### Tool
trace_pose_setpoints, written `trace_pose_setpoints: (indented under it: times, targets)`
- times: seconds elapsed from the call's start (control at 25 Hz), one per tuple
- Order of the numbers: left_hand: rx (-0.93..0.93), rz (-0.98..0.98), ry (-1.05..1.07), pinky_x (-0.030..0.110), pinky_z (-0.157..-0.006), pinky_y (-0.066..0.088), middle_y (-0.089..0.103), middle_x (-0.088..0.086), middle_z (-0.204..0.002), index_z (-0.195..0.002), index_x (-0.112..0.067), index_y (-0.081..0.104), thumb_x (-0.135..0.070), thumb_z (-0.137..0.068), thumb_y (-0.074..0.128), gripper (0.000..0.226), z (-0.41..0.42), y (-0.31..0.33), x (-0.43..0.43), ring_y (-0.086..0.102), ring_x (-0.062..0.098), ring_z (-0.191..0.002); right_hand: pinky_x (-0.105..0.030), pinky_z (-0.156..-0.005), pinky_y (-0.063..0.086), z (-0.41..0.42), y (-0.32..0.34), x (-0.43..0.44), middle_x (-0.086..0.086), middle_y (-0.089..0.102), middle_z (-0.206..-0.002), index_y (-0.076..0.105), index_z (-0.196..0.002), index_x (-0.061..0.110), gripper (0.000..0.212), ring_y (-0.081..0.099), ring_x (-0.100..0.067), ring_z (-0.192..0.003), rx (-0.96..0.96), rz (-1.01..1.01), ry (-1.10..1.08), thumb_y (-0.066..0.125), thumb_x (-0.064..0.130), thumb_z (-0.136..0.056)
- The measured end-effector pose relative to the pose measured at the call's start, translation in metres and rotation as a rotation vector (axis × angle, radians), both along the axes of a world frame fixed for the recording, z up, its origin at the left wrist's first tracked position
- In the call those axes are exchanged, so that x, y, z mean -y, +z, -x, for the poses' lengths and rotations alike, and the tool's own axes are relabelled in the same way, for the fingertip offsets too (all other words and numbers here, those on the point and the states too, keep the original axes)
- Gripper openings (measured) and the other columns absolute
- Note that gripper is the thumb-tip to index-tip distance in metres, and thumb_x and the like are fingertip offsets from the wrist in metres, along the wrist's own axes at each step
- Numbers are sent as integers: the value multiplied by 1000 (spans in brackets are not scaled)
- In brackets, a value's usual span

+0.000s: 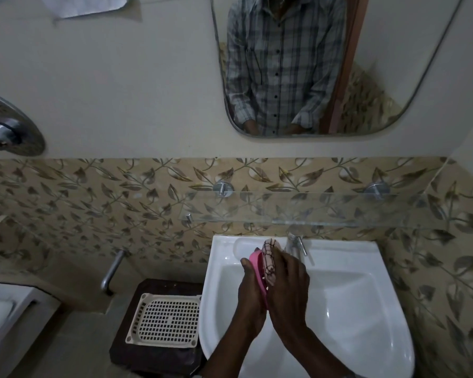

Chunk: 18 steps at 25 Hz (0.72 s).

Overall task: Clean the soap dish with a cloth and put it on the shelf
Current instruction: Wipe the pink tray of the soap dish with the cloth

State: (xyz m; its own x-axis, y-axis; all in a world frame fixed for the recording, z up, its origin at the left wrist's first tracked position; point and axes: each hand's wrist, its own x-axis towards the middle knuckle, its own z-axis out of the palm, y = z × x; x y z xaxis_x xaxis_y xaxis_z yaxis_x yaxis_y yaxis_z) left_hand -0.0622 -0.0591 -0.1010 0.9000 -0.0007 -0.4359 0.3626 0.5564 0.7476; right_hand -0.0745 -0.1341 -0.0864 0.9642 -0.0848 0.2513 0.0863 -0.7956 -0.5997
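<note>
Standing at the basin, and here is the scene from the top down in size. The beige wall tiles with the brown leaf pattern run across the whole wall. Above them hangs the big rounded-corner wall mirror, with my checked shirt reflected in it. Below sits the white ceramic wash sink, and both my hands are over its bowl. The clear glass wall shelf sits on 2 round metal pegs between mirror and sink. Left of the sink is a dark brown square stand, and a cream perforated plastic tray lies flat on top of it.

Now the hands, palm facing palm. My left hand grips the dish from behind, its tips showing at the dish's upper edge. My right hand is curled round the cloth and presses it against the dish's inner face.

The pink oval plastic soap dish stands on edge between my 2 palms, above the sink and below the shelf. The pale pink cloth with dark crisscross lines pokes up past my right fingers, just beside the short chrome tap.
</note>
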Motion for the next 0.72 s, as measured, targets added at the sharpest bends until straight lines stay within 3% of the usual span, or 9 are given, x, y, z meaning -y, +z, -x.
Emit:
trace_pose_setpoints:
  times: [0.08, 0.2, 0.28, 0.36, 0.44, 0.56, 0.64, 0.72]
  targets:
    - [-33, -114, 44, 38, -93, 57, 76, 12, -112, -121, -16, 70, -72, -91, 30, 75, -1, 0, 2, 72, 25, -106, -41, -80, 57, -1, -12, 5, -13, 66, -110, 62, -127, 5, 56, 64, -32, -102, 52, -29, 51, 79, 16, -75]
    - [-37, -284, -59, 28, -81, 60, 77, 3, -113, -125, -24, 68, -77, -86, 30, 75, -2, -1, 5, 73, 17, -105, -35, -78, 56, -10, 11, -1, -11, 65, -105, 64, -117, 4, 29, 65, -27, -100, -154, -384, -85, 67, 15, -90]
    - [-38, -264, -92, 26, -77, 60, 75, 2, -116, -131, -23, 64, -76, -86, 32, 77, -5, 5, 4, 71, 16, -108, -38, -78, 58, -24, 14, -2, -12, 68, -98, 66, -106, 3, 19, 68, -27, -94, -219, -596, -116, 66, 13, -91]
    - [-91, -131, -67, 33, -82, 60, 73, 12, -120, -133, -13, 61, -74, -85, 35, 82, -19, 19, -5, 69, 25, -112, -40, -83, 57, -26, 19, 7, -9, 67, -105, 66, -113, 5, 24, 66, -25, -99, -167, -590, 92, 62, 5, -89]
    - [-157, 11, -66, 46, -92, 55, 68, 22, -125, -130, -7, 60, -76, -85, 34, 87, -33, 30, -21, 65, 36, -116, -39, -88, 54, -24, 15, 27, -8, 66, -113, 69, -118, 7, 37, 62, -25, -105, -1, -416, 441, 56, 3, -84]
    - [-203, 134, -118, 53, -93, 53, 65, 29, -124, -127, -4, 59, -75, -86, 36, 85, -44, 36, -46, 62, 43, -112, -37, -91, 47, -44, 12, 68, -8, 70, -109, 74, -112, 13, 47, 57, -26, -103, 331, 175, 895, 67, -3, -68]
    - [-263, 164, -161, 57, -95, 46, 61, 31, -127, -134, -3, 55, -73, -90, 34, 85, -44, 36, -50, 60, 44, -108, -41, -90, 49, -71, 15, 89, -11, 71, -105, 75, -110, 12, 49, 52, -26, -105, 481, 380, 827, 79, -5, -64]
    - [-304, 193, -197, 57, -91, 45, 64, 31, -114, -136, -2, 54, -74, -90, 30, 88, -42, 37, -47, 60, 43, -97, -42, -87, 49, -88, 24, 92, -17, 69, -102, 72, -114, 7, 54, 50, -29, -103, 547, 370, 604, 84, -3, -62]
